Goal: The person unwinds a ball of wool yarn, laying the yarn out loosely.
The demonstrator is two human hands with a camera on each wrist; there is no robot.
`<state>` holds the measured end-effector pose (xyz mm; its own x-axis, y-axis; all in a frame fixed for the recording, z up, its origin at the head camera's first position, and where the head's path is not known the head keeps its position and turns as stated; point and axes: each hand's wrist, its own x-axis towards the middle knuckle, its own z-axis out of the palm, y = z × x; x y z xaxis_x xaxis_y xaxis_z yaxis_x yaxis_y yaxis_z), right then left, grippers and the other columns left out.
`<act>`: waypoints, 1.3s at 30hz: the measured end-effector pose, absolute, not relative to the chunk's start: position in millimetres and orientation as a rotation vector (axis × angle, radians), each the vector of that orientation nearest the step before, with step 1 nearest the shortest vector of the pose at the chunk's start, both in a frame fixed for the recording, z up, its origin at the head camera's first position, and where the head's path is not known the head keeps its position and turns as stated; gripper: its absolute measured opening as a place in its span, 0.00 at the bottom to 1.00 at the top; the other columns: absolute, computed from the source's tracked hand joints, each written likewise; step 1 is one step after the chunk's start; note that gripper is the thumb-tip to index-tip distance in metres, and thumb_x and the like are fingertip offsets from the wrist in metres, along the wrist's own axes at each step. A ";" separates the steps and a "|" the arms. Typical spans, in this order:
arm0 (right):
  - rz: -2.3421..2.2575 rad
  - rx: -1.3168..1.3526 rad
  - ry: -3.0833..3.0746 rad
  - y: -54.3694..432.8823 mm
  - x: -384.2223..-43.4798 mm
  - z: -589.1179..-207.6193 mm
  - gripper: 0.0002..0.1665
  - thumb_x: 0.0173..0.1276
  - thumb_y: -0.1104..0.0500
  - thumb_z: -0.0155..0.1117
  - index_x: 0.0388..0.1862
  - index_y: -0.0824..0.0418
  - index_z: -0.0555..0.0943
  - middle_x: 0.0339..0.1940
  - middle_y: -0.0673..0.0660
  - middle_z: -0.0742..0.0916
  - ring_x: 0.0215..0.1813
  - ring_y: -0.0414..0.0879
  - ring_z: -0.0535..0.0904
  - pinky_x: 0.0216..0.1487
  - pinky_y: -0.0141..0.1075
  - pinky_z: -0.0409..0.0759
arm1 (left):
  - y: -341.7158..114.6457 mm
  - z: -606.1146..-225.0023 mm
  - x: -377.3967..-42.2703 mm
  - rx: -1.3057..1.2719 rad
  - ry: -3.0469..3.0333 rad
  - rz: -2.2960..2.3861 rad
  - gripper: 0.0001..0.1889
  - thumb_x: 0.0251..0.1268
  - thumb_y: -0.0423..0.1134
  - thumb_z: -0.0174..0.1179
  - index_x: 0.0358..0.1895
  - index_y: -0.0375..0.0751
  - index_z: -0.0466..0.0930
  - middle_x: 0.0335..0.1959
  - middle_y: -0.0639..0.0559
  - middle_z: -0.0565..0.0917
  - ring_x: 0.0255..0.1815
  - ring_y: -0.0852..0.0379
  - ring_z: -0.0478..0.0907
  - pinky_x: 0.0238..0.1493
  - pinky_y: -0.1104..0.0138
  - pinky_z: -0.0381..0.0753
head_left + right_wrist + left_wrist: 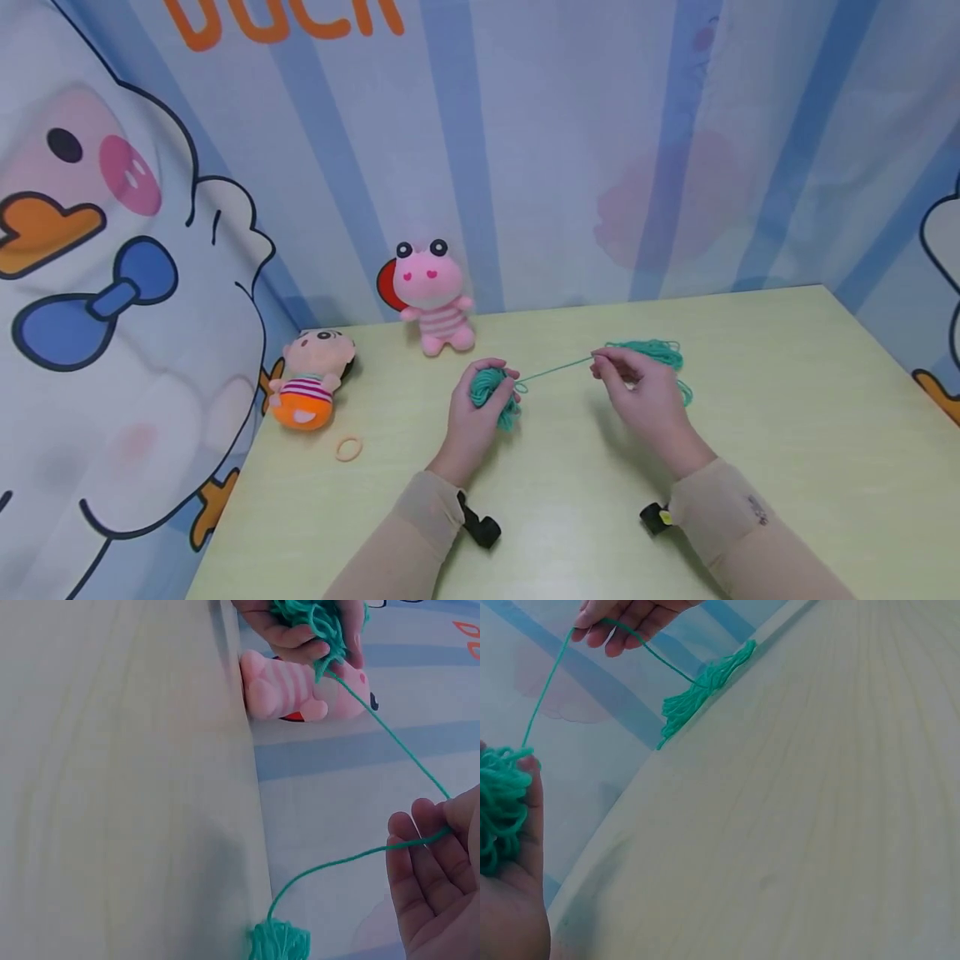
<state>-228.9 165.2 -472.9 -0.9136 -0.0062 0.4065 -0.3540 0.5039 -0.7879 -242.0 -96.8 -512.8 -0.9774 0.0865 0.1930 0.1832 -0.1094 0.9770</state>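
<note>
My left hand (474, 410) grips a bundle of green yarn (489, 386), with the thumb lying across its front and loops hanging below. From this bundle a single strand (558, 367) runs taut to my right hand (647, 396), which pinches it between thumb and fingertips. Past the pinch the strand sags down to a second heap of green yarn (705, 690) on the table. In the head view my right hand partly covers that heap. The right wrist view shows the yarn bundle (319, 626) between my left fingers and the strand crossing my right fingers (431, 862).
A pink striped hippo plush (433, 300) sits at the table's back edge. Left of it leans a doll plush (309, 379) in orange shorts. A small wooden-coloured ring (348, 439) lies in front of the doll. A printed cloth backdrop (555, 150) hangs behind the pale table (810, 467).
</note>
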 end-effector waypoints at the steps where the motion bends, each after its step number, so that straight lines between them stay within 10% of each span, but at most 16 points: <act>1: 1.382 0.293 -2.390 169.1 -228.3 -472.7 0.14 0.85 0.57 0.65 0.59 0.61 0.90 0.46 0.58 0.96 0.47 0.39 0.93 0.43 0.19 0.84 | -96.8 -512.9 -242.0 -0.306 -2.044 -2.278 0.19 0.84 0.35 0.62 0.69 0.31 0.73 0.61 0.28 0.85 0.45 0.58 0.89 0.47 0.70 0.92; 11: 1.402 0.175 -2.358 207.9 -221.4 -473.2 0.18 0.85 0.54 0.64 0.56 0.67 0.90 0.46 0.64 0.95 0.42 0.24 0.87 0.45 0.15 0.82 | -96.1 -510.4 -241.4 -0.246 -2.005 -2.292 0.13 0.84 0.34 0.61 0.65 0.39 0.78 0.58 0.31 0.86 0.49 0.56 0.90 0.50 0.66 0.94; 27: 1.309 -0.084 -2.520 258.1 -224.2 -489.8 0.23 0.88 0.48 0.59 0.63 0.64 0.87 0.53 0.65 0.94 0.42 0.28 0.84 0.43 0.15 0.78 | -96.4 -511.6 -242.1 -0.222 -2.012 -2.260 0.11 0.86 0.38 0.60 0.63 0.42 0.79 0.56 0.34 0.87 0.48 0.58 0.89 0.49 0.71 0.91; 39: 1.023 -0.161 -2.795 267.8 -226.4 -501.9 0.25 0.85 0.50 0.60 0.63 0.67 0.88 0.60 0.74 0.90 0.60 0.70 0.86 0.61 0.65 0.84 | -96.4 -510.3 -242.1 -0.212 -2.009 -2.275 0.19 0.86 0.36 0.60 0.69 0.28 0.73 0.55 0.34 0.87 0.45 0.58 0.88 0.46 0.71 0.91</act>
